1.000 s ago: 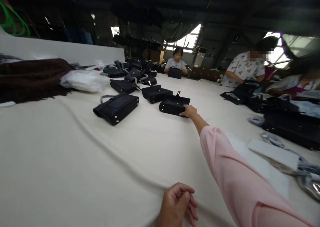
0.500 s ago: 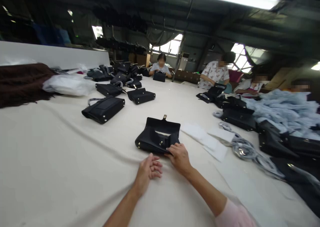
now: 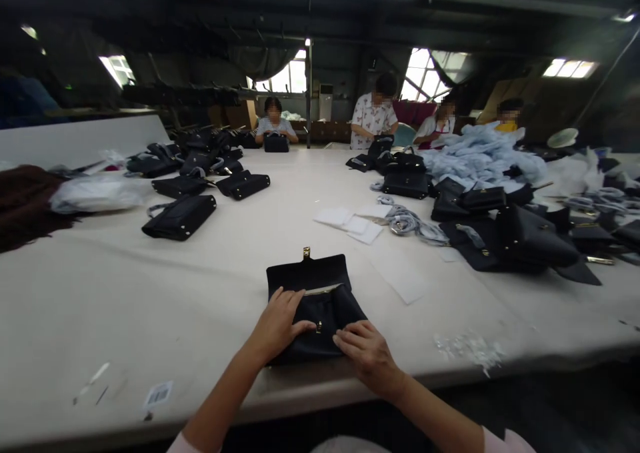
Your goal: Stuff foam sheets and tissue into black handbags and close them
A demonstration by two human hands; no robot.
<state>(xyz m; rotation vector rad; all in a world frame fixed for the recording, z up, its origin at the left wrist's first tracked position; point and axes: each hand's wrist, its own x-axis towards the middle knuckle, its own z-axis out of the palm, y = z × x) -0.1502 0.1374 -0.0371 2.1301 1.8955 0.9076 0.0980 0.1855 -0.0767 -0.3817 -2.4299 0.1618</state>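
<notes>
The black bag (image 3: 327,310) has come nearer, from farther up the white table (image 3: 90,293) to its near edge, and both hands have come with it; the left hand (image 3: 277,323), free half a second ago, is now on the bag. From the left, that forearm slants up and rightward out of a pink sleeve, the back of the hand upward. Its fingers lie together over the left part of the bag's mouth, the thumb stretched wide along the front to the brass lock (image 3: 319,328), so it holds the bag's front edge. Between the hands the mouth gapes, the flap (image 3: 310,273) folded back behind it. The right forearm slants up and leftward, the wrist bent inward. The right hand (image 3: 367,356) has its fingers curled, narrow, against the bag's right front; whether they pinch the material I cannot tell.
</notes>
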